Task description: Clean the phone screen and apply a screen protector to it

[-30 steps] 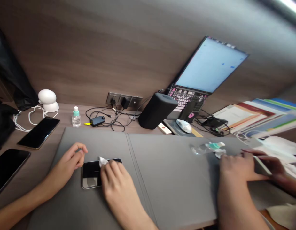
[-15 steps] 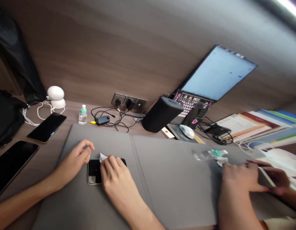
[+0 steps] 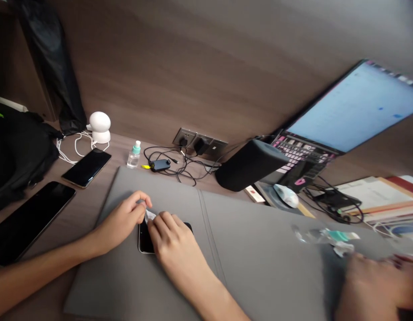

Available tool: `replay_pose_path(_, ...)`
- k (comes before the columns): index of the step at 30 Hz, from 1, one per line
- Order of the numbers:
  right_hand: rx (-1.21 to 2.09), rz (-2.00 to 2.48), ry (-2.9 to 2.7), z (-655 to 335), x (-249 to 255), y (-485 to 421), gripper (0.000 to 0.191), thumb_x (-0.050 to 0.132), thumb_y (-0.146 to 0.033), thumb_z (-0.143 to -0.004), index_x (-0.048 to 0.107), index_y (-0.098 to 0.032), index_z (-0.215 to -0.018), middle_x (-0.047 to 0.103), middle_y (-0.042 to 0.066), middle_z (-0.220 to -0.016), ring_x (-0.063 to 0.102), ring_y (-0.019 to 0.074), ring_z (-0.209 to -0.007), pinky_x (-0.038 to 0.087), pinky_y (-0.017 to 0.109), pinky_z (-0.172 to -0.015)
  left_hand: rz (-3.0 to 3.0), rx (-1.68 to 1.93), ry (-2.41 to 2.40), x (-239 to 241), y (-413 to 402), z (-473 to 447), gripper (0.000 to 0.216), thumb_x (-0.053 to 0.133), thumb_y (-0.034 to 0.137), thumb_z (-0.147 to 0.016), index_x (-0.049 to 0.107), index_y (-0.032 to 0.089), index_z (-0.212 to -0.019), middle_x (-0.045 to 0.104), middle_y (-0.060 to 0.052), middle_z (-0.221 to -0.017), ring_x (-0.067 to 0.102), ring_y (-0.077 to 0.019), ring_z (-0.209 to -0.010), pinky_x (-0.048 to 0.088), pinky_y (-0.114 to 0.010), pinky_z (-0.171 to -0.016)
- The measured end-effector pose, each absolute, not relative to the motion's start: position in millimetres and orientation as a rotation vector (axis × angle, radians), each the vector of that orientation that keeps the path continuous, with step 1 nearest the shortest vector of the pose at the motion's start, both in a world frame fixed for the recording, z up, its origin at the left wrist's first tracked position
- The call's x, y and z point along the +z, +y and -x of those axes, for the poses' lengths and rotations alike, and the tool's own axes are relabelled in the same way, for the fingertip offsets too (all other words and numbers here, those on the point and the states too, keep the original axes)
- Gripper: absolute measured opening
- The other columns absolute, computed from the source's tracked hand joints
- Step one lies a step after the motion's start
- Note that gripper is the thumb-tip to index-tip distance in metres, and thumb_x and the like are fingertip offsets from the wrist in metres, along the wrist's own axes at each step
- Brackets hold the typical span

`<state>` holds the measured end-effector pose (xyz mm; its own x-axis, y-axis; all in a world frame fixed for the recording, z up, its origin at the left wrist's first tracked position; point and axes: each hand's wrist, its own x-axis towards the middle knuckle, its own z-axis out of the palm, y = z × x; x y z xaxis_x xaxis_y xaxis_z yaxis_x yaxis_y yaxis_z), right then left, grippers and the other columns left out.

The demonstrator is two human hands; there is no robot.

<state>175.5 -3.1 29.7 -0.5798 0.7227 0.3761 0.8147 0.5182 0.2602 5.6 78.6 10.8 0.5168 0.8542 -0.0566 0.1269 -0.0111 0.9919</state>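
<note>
A phone with a dark screen (image 3: 146, 238) lies on the grey desk mat (image 3: 253, 249). My right hand (image 3: 175, 238) presses a crumpled white tissue (image 3: 150, 216) onto it, fingers bent and close together, hiding most of the screen. My left hand (image 3: 128, 216) is at the phone's upper left corner. Its thumb and forefinger are curled together at the tissue's tip, seemingly pinching it. Further right, a co-worker's hands (image 3: 377, 281) are blurred and partly out of frame.
Left of the mat lie two dark-screened devices, a phone (image 3: 87, 167) and a larger one (image 3: 34, 223). A spray bottle (image 3: 134, 156), cables, a black speaker (image 3: 248, 166), a mouse (image 3: 286, 196) and a laptop (image 3: 357, 107) line the back. Another tissue (image 3: 343, 249) lies near the co-worker.
The view has swung, shifting the scene right. My left hand has come closer to my right hand and reaches the tissue's tip. The phone is still under my right hand.
</note>
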Motion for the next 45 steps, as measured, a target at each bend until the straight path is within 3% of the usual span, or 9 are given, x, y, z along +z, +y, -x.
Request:
replay_pose_path(3, -0.467, 1.328, -2.528, -186, 29, -5, 0.011, 0.061, -0.007, -0.099, 0.070, -0.012, -0.096, 0.063, 0.006, -0.084, 0.053, 0.0225, -0.079, 0.044, 0.035, -0.067, -1.494, 0.731, 0.881, 8, 78, -5, 0.017, 0.044, 0.036, -0.095, 0.053, 0.023, -0.098, 0.037, 0.008, -0.065, 0.036, -0.0136, -0.062, 0.032, -0.028, -0.061)
replay_pose_path(6, -0.477, 1.404, -2.476, -199, 28, -8, 0.021, 0.051, -0.004, -0.103, 0.069, -0.010, -0.112, 0.064, 0.008, -0.087, 0.054, 0.0232, -0.083, 0.045, 0.034, -0.069, -1.480, 0.731, 0.877, 6, 78, -5, 0.018, 0.044, 0.037, -0.096, 0.054, 0.023, -0.098, 0.038, 0.008, -0.065, 0.036, -0.0137, -0.061, 0.033, -0.028, -0.062)
replay_pose_path(12, -0.514, 1.376, -2.585, -176, 27, -4, 0.013, 0.058, -0.006, -0.099, 0.069, -0.012, -0.095, 0.063, 0.008, -0.087, 0.053, 0.0250, -0.084, 0.047, 0.037, -0.069, -1.388, 0.826, 0.835, 8, 81, -6, 0.017, 0.046, 0.038, -0.087, 0.051, 0.023, -0.091, 0.031, 0.010, -0.059, 0.030, -0.0128, -0.055, 0.024, -0.027, -0.055)
replay_pose_path(18, -0.258, 1.386, -2.531, -185, 27, 0, 0.035, 0.054, 0.002, -0.095, 0.066, -0.012, -0.125, 0.066, 0.008, -0.099, 0.055, 0.0227, -0.094, 0.052, 0.035, -0.080, -1.383, 0.852, 0.786, 5, 83, -7, 0.018, 0.046, 0.039, -0.088, 0.052, 0.022, -0.091, 0.030, 0.010, -0.057, 0.027, -0.0122, -0.054, 0.023, -0.026, -0.053)
replay_pose_path(22, -0.340, 1.332, -2.582, -178, 26, -1, 0.024, 0.053, -0.001, -0.097, 0.068, -0.010, -0.114, 0.064, 0.010, -0.095, 0.053, 0.0249, -0.091, 0.051, 0.038, -0.078, -1.365, 0.832, 0.808, 7, 83, -6, 0.021, 0.048, 0.042, -0.087, 0.051, 0.022, -0.093, 0.028, 0.011, -0.057, 0.025, -0.0119, -0.053, 0.021, -0.026, -0.052)
replay_pose_path(29, -0.262, 1.234, -2.591, -181, 27, -17, 0.034, 0.050, 0.001, -0.097, 0.065, -0.008, -0.127, 0.066, 0.009, -0.100, 0.052, 0.0237, -0.092, 0.049, 0.036, -0.080, -1.384, 0.827, 0.840, 7, 83, -4, 0.021, 0.048, 0.041, -0.087, 0.052, 0.022, -0.093, 0.031, 0.011, -0.058, 0.027, -0.0122, -0.054, 0.023, -0.025, -0.054)
replay_pose_path(39, -0.470, 1.237, -2.619, -164, 32, -18, 0.011, 0.058, -0.010, -0.102, 0.069, -0.010, -0.102, 0.064, 0.009, -0.092, 0.053, 0.0230, -0.086, 0.045, 0.036, -0.074, -1.400, 0.823, 0.844, 11, 86, -4, 0.024, 0.051, 0.045, -0.085, 0.052, 0.022, -0.091, 0.030, 0.012, -0.055, 0.025, -0.0113, -0.052, 0.022, -0.025, -0.052)
replay_pose_path(45, -0.526, 1.294, -2.552, -164, 27, -25, 0.016, 0.053, -0.014, -0.106, 0.069, -0.011, -0.109, 0.065, 0.008, -0.092, 0.055, 0.0226, -0.086, 0.046, 0.037, -0.075, -1.442, 0.822, 0.871, 9, 88, -2, 0.025, 0.050, 0.046, -0.087, 0.052, 0.022, -0.093, 0.029, 0.012, -0.055, 0.024, -0.0116, -0.051, 0.022, -0.025, -0.051)
